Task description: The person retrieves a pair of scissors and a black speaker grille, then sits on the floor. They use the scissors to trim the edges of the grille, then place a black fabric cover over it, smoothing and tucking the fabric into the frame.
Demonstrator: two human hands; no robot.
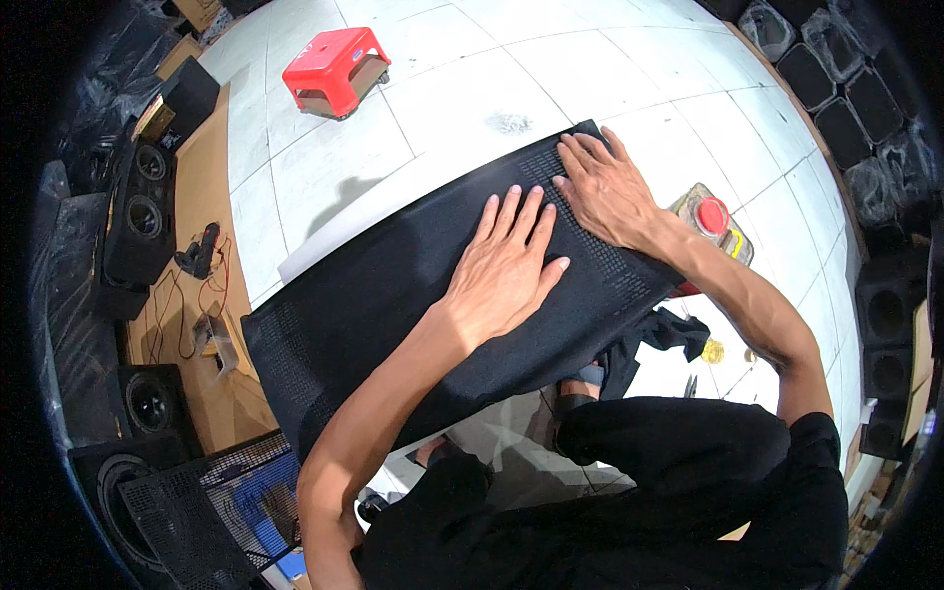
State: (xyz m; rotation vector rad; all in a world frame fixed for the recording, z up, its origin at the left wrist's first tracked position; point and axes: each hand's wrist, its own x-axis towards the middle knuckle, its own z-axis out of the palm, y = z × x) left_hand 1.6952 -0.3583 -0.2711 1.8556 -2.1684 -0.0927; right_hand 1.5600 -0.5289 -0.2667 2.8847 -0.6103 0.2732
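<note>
A long panel covered in black fabric (374, 305) lies diagonally before me, with perforated patterns near both ends and a white strip along its far edge. My left hand (497, 265) rests flat on its middle, fingers apart and holding nothing. My right hand (600, 192) presses on the patterned right end near the far corner, fingers spread and slightly bent. Just beyond that end is a can (711, 216) with a red lid. Black cloth scraps (669, 329), a yellow roll (713, 351) and a dark tool (692, 385) lie on the right below it.
A red plastic stool (324, 64) stands on the white tiled floor (462, 88). Speaker boxes (138, 216), cables and a wooden board (197, 393) line the left, with black mesh (226, 492) at lower left. More dark boxes (885, 305) are stacked at the right.
</note>
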